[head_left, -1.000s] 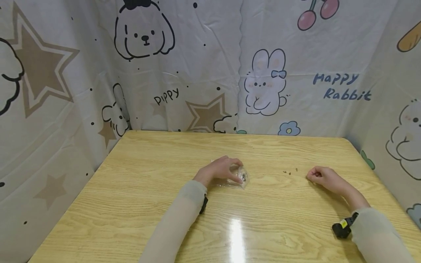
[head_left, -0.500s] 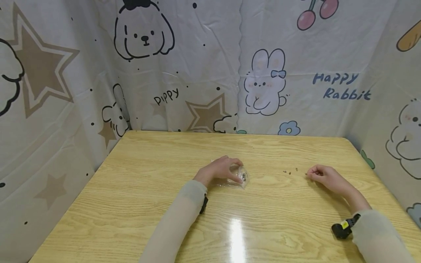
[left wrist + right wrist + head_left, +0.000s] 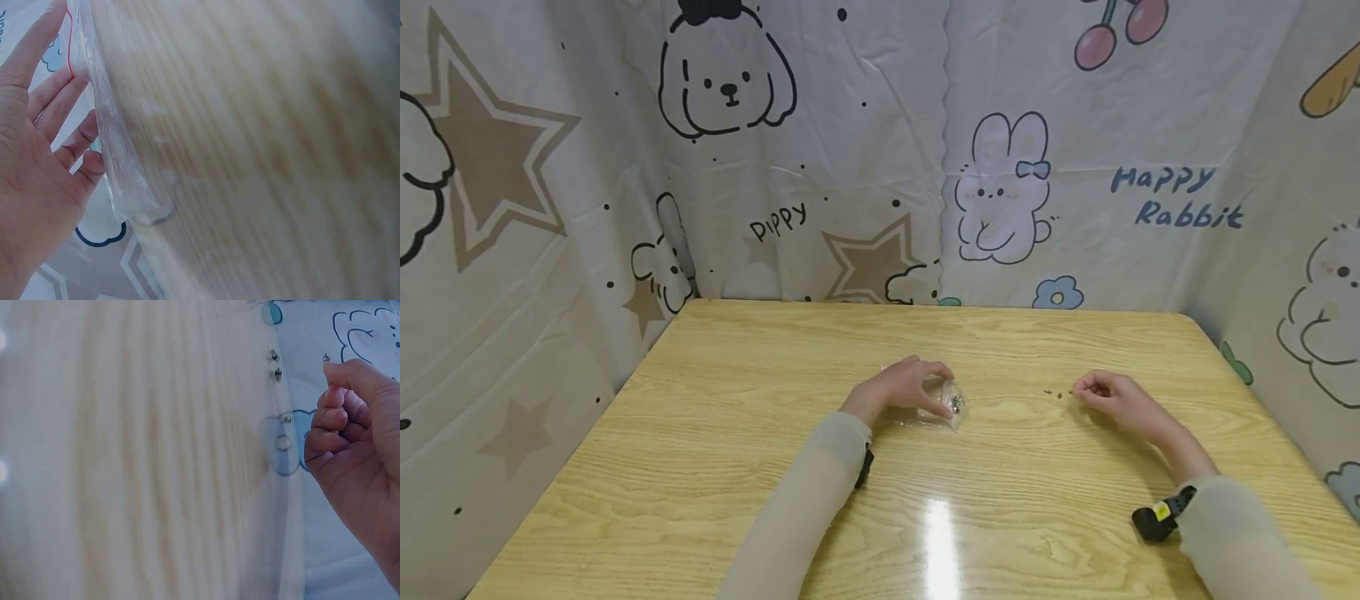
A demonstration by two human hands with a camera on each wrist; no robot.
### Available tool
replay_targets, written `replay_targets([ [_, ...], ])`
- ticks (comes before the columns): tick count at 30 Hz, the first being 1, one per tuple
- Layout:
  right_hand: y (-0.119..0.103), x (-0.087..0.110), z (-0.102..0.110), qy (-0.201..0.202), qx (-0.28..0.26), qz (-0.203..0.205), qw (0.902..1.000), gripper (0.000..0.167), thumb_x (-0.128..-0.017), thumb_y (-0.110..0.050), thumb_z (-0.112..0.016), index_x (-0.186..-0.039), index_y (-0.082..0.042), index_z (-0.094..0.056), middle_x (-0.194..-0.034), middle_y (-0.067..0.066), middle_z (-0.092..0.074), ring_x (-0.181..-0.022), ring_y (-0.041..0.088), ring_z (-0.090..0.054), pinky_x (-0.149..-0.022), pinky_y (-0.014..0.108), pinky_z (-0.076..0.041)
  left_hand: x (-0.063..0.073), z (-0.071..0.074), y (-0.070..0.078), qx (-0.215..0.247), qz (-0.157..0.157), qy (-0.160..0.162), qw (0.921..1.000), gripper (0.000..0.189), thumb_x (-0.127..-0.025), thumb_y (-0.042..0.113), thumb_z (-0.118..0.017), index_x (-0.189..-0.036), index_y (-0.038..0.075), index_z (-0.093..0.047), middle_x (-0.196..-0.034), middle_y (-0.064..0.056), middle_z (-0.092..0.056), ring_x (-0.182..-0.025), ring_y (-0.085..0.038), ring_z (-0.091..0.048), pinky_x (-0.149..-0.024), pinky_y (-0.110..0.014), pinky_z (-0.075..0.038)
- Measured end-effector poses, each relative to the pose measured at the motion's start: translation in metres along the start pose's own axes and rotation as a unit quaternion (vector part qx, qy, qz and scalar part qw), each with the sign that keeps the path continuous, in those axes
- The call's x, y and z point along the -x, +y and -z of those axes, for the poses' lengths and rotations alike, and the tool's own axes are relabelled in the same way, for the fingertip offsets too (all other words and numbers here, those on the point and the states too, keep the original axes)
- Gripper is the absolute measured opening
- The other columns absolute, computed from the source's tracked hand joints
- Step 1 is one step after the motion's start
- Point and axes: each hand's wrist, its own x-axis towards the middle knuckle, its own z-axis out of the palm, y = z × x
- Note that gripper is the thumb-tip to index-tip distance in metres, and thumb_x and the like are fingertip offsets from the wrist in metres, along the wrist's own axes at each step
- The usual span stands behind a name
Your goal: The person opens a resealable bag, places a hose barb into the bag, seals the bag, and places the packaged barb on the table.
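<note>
My left hand (image 3: 901,385) holds a clear plastic zip bag (image 3: 925,421) near its mouth, thumb and fingers curved apart. Small dark metal pieces (image 3: 956,405) show inside the bag in the head view. The left wrist view shows the bag (image 3: 125,169) with a red zip line beside the fingers. My right hand (image 3: 1112,396) is a little above the table, pinching a small metal screw (image 3: 325,357) between thumb and index finger. Several like it lie close by, such as one screw (image 3: 278,374) in the right wrist view and another screw (image 3: 1048,391) in the head view.
The light wood-grain table (image 3: 760,467) carries both hands' work. Behind it and at both sides hangs a printed cloth (image 3: 865,100) with cartoon animals. A black wrist camera (image 3: 1153,523) sits at the right sleeve.
My right hand has moved left with the pinched screw, coming up beside the loose screws. The left hand and the bag have stayed in place.
</note>
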Motion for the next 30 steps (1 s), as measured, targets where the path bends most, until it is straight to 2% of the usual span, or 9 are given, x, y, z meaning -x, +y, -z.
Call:
replay_targets([
  [6, -0.011, -0.008, -0.011, -0.008, -0.024, 0.003, 0.9997, 0.024, -0.1, -0.016, -0.055, -0.106, 0.008, -0.06, -0.094, 0.01, -0.057, -0.078, 0.001, -0.046, -0.066, 0.02, -0.043, 0.0, -0.001, -0.001, -0.003, 0.005, -0.002, 1.0, 0.066, -0.079, 0.053, -0.076, -0.137, 0.033, -0.053, -0.141, 0.003, -0.052, -0.119, -0.015, -0.046, -0.111, -0.04, -0.039],
  [13, -0.026, -0.017, -0.024, -0.005, -0.022, 0.016, 0.9996, 0.023, -0.099, -0.016, -0.057, -0.105, 0.005, -0.061, -0.093, 0.011, -0.059, -0.077, 0.001, -0.047, -0.066, 0.019, -0.043, -0.002, -0.001, -0.003, -0.004, 0.007, -0.002, 1.0, 0.066, -0.078, 0.054, -0.076, -0.136, 0.035, -0.053, -0.139, 0.003, -0.052, -0.119, -0.014, -0.046, -0.111, -0.04, -0.039],
  [22, -0.038, -0.028, -0.037, -0.021, -0.035, 0.041, 0.9983, 0.018, -0.099, -0.01, -0.056, -0.103, 0.006, -0.063, -0.097, 0.015, -0.062, -0.079, 0.002, -0.048, -0.069, 0.018, -0.044, -0.001, -0.002, -0.002, 0.001, 0.004, -0.003, 1.0, 0.065, -0.079, 0.052, -0.076, -0.137, 0.034, -0.052, -0.142, 0.003, -0.051, -0.121, -0.015, -0.046, -0.112, -0.04, -0.038],
  [30, -0.048, -0.039, -0.051, -0.034, -0.058, 0.042, 0.9968, 0.019, -0.099, -0.011, -0.056, -0.104, 0.006, -0.062, -0.099, 0.015, -0.062, -0.08, 0.002, -0.048, -0.071, 0.018, -0.045, 0.0, -0.001, 0.0, 0.004, 0.003, -0.005, 1.0, 0.067, -0.08, 0.05, -0.076, -0.139, 0.032, -0.051, -0.148, 0.003, -0.047, -0.132, -0.018, -0.043, -0.115, -0.042, -0.035],
])
